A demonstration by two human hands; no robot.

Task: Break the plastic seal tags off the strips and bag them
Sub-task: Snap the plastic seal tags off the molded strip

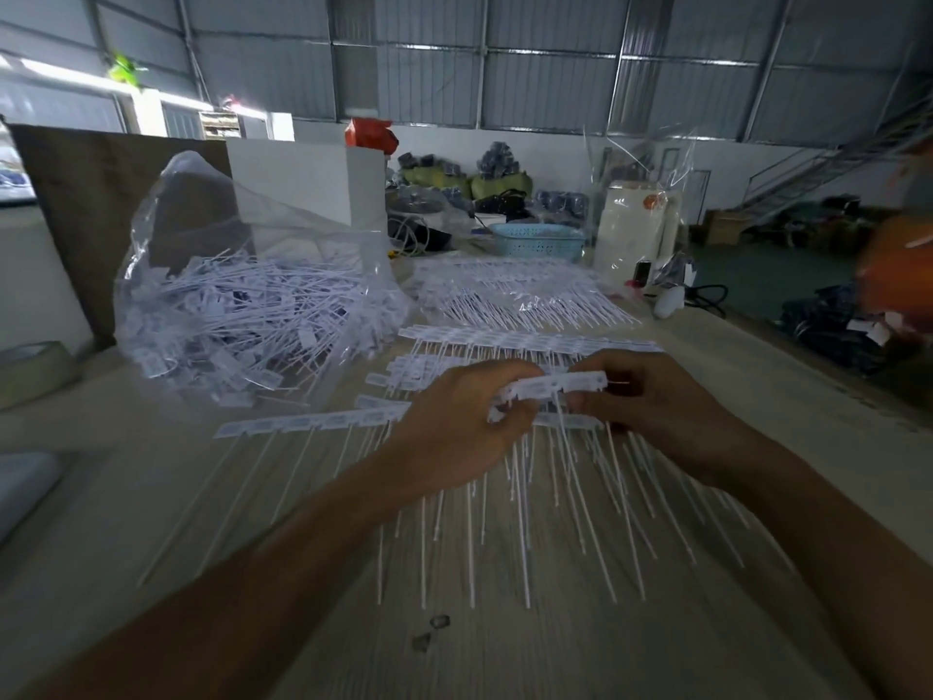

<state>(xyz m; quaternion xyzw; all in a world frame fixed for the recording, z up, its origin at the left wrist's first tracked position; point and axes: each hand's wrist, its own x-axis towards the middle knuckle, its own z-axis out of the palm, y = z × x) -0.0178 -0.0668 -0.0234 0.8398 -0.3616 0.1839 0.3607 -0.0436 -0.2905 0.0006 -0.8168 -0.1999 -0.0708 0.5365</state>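
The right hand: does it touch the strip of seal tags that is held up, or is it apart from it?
Touching. The head view shows the right hand pinching one end of the raised strip, fingers curled round it; the left hand grips the other end.

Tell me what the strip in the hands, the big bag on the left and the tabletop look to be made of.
Strip: white moulded plastic, matte, with thin stiff tails hanging from joined heads. Bag: clear thin plastic film, glossy and creased, its loose tags visible through it. Tabletop: pale wood-grain surface, likely laminate or veneer; blur leaves that open.
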